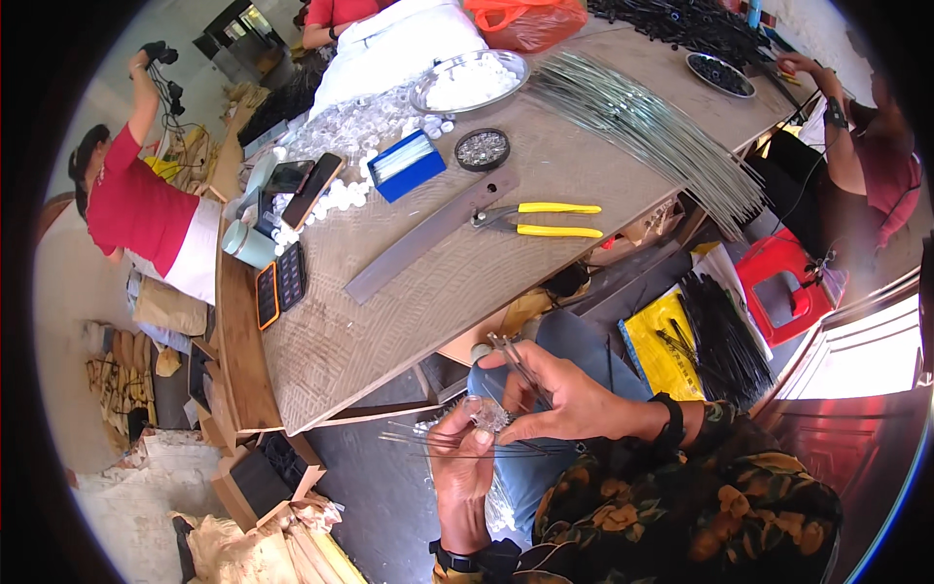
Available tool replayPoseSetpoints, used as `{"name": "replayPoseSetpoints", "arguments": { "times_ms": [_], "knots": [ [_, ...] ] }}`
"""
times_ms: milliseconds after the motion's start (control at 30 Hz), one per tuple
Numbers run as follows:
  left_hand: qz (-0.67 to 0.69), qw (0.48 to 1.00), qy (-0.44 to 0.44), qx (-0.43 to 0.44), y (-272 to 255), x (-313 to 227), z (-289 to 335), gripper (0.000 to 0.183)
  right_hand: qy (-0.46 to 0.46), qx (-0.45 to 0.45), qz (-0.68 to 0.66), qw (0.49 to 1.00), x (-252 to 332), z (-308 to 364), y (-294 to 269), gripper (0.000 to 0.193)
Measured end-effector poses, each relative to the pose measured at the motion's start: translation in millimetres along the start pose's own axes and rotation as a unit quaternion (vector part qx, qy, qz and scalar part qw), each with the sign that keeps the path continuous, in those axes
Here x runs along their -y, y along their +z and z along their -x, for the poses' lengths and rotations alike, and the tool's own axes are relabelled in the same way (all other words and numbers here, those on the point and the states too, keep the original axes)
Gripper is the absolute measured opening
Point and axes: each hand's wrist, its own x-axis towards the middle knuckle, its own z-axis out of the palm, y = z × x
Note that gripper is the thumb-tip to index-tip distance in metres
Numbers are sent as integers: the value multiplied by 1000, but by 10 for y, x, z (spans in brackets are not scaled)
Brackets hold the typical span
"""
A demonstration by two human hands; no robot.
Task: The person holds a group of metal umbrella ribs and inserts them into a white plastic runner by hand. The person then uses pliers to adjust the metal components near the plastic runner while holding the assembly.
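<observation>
wires (457, 450), thin and springy, lie across the left hand (462, 465), which pinches a small clear bead cluster (486, 417) below the tabletop's (389, 321) near edge; right hand (564, 399) pinches one stem. light, fragile-looking: grip by wire.

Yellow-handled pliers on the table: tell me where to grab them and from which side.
Grip the pliers by the two yellow handles, probably coming from the right. The handles lie flat, pointing right with bare table around them, while the metal jaws on the left sit against the long metal bar.
</observation>
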Motion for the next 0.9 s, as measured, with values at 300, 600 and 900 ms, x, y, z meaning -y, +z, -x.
{"name": "replayPoseSetpoints", "arguments": {
  "times_ms": [300,600,900],
  "knots": [
    [-77,989,105,-72,22,95,95,31,28,-18,213,977,63,-26,69,53],
    [-96,990,91,-46,12,41,66,35,31,133,120,983,-61,-225,-34,40],
    [-120,982,136,-58,41,22,79,29,-56,35,97,993,-102,-133,83,32]
  ]
}}
